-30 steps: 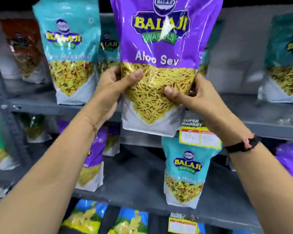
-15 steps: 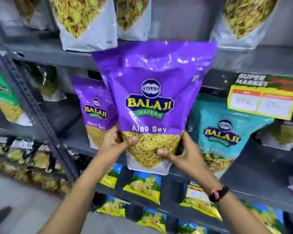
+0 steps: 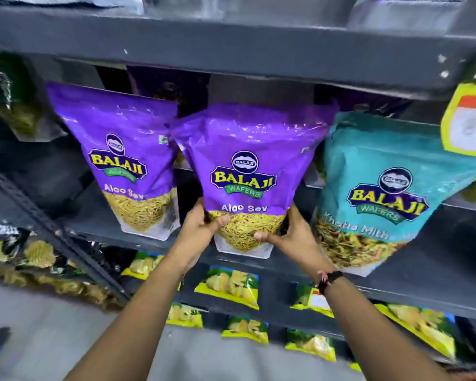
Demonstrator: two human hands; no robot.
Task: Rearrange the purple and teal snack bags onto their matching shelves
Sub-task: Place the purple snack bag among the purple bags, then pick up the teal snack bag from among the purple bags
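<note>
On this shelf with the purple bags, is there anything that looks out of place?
Yes. A teal bag stands on the same shelf as the purple Aloo Sev bags, right of the purple bag that both hands hold. Its colour does not match its neighbours. It also leans to the right.

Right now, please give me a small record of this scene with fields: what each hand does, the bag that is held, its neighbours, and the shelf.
left hand: grips the lower left of the held bag
right hand: grips its lower right
held bag: purple Aloo Sev bag, upright, at the front of the shelf
left neighbour: second purple bag, standing
right neighbour: teal bag, standing
shelf: grey metal shelf
below: yellow chip packets
</note>
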